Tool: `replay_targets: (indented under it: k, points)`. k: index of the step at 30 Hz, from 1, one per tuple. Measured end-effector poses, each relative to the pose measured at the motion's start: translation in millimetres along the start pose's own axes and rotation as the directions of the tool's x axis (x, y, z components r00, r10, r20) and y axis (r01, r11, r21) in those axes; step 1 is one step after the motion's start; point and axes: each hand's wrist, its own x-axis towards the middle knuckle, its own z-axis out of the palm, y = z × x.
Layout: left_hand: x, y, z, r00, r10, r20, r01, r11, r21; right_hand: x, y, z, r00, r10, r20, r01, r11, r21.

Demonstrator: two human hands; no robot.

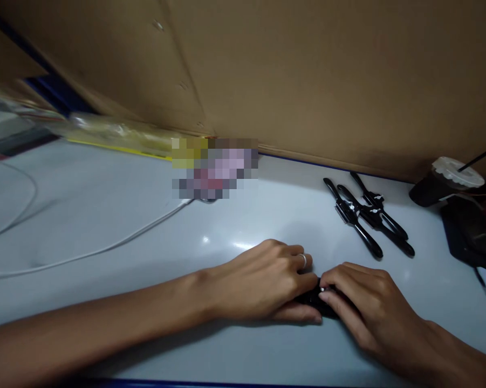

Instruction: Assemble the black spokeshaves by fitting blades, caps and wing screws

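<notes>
Under my fingers on the table lies a black spokeshave (327,309), mostly covered by both hands. My left hand (267,283), with a ring on one finger, is closed around its left part. Thumb and forefinger of my right hand (372,304) pinch at a small bright metal screw (322,290) near the middle of the tool. Beyond my right hand, three more black spokeshaves (353,215) lie slanted side by side, two with their handles overlapping. Small shiny screws show on their middles.
A cup with a white lid (457,173) and black straw stands at the right, behind a black object (465,231). A white cable (125,240) runs left from a blurred-out item (218,170). Clear plastic wrapping (121,132) lies along the cardboard wall (267,70).
</notes>
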Motion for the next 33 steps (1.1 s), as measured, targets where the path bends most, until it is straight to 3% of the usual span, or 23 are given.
replay_targets:
  k: [3, 10, 15, 18, 23, 33]
  points:
    - [0.9, 0.8, -1.0, 1.0, 0.003, -0.003, -0.003, 1.0, 0.005, -0.9, 1.1, -0.9, 0.997, -0.078, 0.029, 0.079, 0.997, -0.023]
    - [1.6, 0.3, -0.3, 1.0, 0.01, -0.013, -0.01, 1.0, 0.011, 2.5, -1.8, -0.3, 0.995, -0.093, -0.024, 0.091, 0.995, -0.05]
    - [1.2, 0.1, -0.1, 1.0, 0.003, -0.005, -0.003, 1.0, 0.007, 2.5, -2.2, 1.0, 0.998, 0.0, -0.067, -0.001, 1.0, -0.019]
    - [1.4, 0.3, -0.5, 1.0, -0.001, -0.003, 0.001, 1.0, 0.002, 1.0, -0.5, 2.1, 0.998, 0.046, -0.043, -0.048, 0.997, -0.052]
    - [1.8, 0.4, -1.3, 1.0, -0.006, 0.01, 0.006, 1.0, 0.001, 0.4, 0.1, 1.1, 1.0, -0.024, -0.003, 0.024, 0.999, -0.023]
    - [1.4, -0.2, -0.8, 1.0, -0.004, 0.01, 0.004, 1.0, 0.015, 0.3, 0.7, -0.3, 0.999, -0.041, 0.021, 0.041, 0.999, 0.004]
